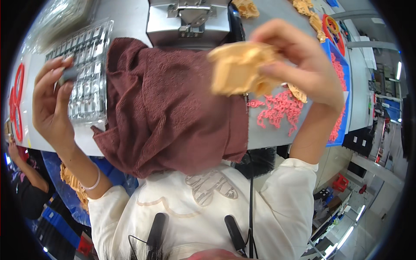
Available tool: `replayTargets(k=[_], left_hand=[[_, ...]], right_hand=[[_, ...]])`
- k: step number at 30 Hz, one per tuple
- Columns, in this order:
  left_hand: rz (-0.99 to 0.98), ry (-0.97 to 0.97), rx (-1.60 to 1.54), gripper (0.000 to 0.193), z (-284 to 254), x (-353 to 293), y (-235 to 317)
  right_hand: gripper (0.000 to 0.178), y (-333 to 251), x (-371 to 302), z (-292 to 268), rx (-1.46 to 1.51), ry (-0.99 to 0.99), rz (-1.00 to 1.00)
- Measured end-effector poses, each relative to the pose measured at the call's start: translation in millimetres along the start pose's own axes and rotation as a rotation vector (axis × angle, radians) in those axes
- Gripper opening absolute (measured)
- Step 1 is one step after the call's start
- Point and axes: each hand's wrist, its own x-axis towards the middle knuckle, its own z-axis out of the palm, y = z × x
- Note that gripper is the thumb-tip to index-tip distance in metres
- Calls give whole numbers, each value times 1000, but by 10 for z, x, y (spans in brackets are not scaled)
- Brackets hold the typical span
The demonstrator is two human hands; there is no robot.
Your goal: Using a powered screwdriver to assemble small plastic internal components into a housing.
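My right hand (pixel 310 58) grips a yellow-orange moulded plastic part (pixel 234 71), slightly blurred, above the right side of a folded maroon cloth (pixel 173 95). My left hand (pixel 53 106) is raised at the left, with its thumb and fingers pinched on a small dark grey piece (pixel 68 76). That piece is over the left edge of a clear plastic tray (pixel 105 82), whose rows of pockets hold several small silvery and dark parts. What the grey piece is cannot be made out. The cloth lies between my hands and hangs over the table's near edge.
A metal fixture (pixel 188 32) stands behind the cloth. Pink small parts (pixel 279 110) lie loose at the right, beside a blue bin (pixel 344 71) holding more. More yellow-orange parts (pixel 246 8) are at the back. Red loops (pixel 18 102) lie far left. Another person's arm (pixel 32 169) shows lower left.
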Motion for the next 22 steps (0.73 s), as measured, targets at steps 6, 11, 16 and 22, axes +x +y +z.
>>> replayTargets(k=[6,11,16,22], left_hand=[[116,-105,-67,25,25,83,335],[145,-221,-214,23,331,126,403],[122,-565,-181,19,718,324,487],[86,-846,108,29,1010,362,453]], right_hand=[[31,12,895,748,-319,-563,-244],[30,96,849,854,-430,-87,-438],[31,42,355,567,-231,55,-216],[35,22,-192,427,-282,117,-44]])
